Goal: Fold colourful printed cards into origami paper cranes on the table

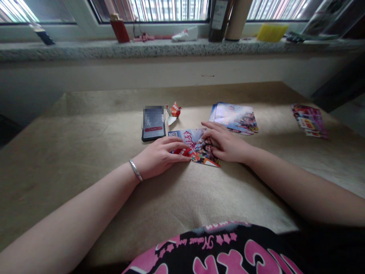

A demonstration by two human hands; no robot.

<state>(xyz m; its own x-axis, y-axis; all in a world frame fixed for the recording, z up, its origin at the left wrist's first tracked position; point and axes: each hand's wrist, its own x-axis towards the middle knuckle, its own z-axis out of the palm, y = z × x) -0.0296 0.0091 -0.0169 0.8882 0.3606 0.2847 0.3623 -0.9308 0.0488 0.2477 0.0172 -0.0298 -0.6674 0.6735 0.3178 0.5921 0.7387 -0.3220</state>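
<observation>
A printed flyer (196,146) with a QR code, red lettering and pictured people lies flat on the table in front of me. My left hand (164,154), a silver bangle at its wrist, rests on the flyer's left part with the fingers stretched out. On its right part lies my right hand (224,142), fingers spread and thumb apart. Both hands cover some of the print. Just beyond the flyer sits a small folded paper figure (173,112) in red, orange and white. A phone (154,123) lies beside that figure, its screen partly blurred out.
A stack of blue-and-white flyers (235,116) is behind my right hand. More colourful cut or folded papers (310,121) lie at the far right. The table (85,171) has a tan cover. On the windowsill (159,49) stand a red lighter (119,30) and a yellow block (272,32).
</observation>
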